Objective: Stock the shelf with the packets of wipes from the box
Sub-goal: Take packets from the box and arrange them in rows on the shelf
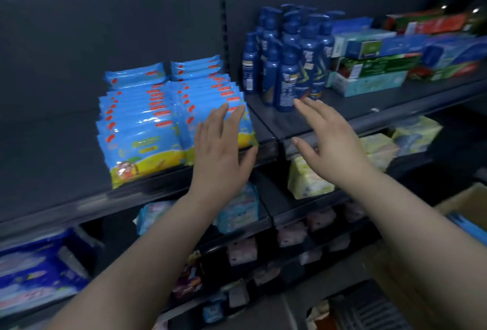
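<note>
- The packets of wipes (142, 134) are shiny blue, with a yellow bottom and red labels.
- They stand in two rows on the dark shelf (266, 121), left of the blue bottles (287, 66); they overlap too much to count.
- The left hand (224, 153) presses flat, fingers straight, on the right row's nearest packet.
- The right hand (329, 142) is spread wide, holding nothing.
- One cardboard box (466, 203) sits near right.

Dark blue bottles (287, 66), stacked cartons (382, 66), pale yellow packs (305, 179)
</note>
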The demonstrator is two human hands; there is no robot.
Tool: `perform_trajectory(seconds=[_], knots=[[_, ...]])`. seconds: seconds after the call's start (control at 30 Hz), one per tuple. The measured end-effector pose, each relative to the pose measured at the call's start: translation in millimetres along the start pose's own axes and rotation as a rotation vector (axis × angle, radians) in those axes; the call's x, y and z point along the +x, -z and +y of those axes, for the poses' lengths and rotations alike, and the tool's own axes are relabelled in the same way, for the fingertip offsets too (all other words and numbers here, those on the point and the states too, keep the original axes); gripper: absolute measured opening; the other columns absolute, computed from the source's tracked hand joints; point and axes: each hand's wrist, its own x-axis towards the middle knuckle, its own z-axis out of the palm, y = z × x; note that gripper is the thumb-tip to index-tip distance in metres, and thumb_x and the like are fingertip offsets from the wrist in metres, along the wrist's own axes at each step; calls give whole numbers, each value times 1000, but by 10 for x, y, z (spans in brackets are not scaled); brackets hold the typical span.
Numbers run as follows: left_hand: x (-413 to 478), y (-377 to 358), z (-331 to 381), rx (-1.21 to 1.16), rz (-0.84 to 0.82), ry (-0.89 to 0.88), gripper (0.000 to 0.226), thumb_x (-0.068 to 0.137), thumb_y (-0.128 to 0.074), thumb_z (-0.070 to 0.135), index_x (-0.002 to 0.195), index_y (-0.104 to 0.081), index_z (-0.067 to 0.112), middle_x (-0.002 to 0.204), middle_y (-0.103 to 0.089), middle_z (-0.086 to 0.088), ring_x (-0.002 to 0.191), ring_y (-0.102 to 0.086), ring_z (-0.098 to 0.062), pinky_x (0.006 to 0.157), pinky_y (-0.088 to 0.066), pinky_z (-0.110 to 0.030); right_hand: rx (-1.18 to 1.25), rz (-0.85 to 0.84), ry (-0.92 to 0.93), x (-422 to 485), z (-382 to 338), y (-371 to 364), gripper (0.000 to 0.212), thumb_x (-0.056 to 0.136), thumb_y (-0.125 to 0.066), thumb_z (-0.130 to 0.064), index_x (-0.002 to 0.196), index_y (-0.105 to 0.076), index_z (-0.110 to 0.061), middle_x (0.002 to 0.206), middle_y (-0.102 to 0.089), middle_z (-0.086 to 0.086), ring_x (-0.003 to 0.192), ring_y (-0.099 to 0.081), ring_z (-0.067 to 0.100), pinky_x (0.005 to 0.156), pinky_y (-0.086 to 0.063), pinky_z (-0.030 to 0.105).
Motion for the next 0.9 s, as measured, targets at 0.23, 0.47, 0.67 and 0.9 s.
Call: perform_trajectory(seconds=[0.23, 0.47, 0.67, 0.9], knots=[[17, -747, 976, -186, -197, -175, 63, 88, -50, 39, 144, -31, 17, 147, -34, -11, 135, -32, -29, 112, -26, -47, -82, -14, -223, -895, 751, 513, 64, 89, -60, -29, 146, -32, -21, 149, -35, 8, 136, -33, 26, 109, -30, 38], [-82, -1345, 1915, -359, -339, -372, 63, 81, -52, 37, 135, -44, 7, 130, -53, -12, 120, -49, -30, 102, -39, -43, -134, 1, -432, -1808, 1411, 868, 65, 84, -66, -22, 143, -39, -17, 145, -41, 11, 132, -39, 29, 109, -33, 39], [-306, -1801, 2656, -450, -452, -477, 64, 79, -50, 39, 135, -45, 8, 129, -54, -10, 119, -51, -29, 102, -40, -44, -141, -5, -587, -2602, 1889, 1083, 65, 82, -67, -19, 141, -40, -12, 143, -43, 14, 131, -42, 31, 108, -36, 42], [-404, -2254, 3202, -468, -656, -568, 69, 78, -46, 43, 137, -42, 9, 131, -52, -11, 121, -48, -29, 104, -33, -33, -208, -52, -793, -3426, 2227, 1341, 74, 78, -71, -21, 144, -37, -16, 145, -42, 14, 131, -41, 31, 109, -34, 40]])
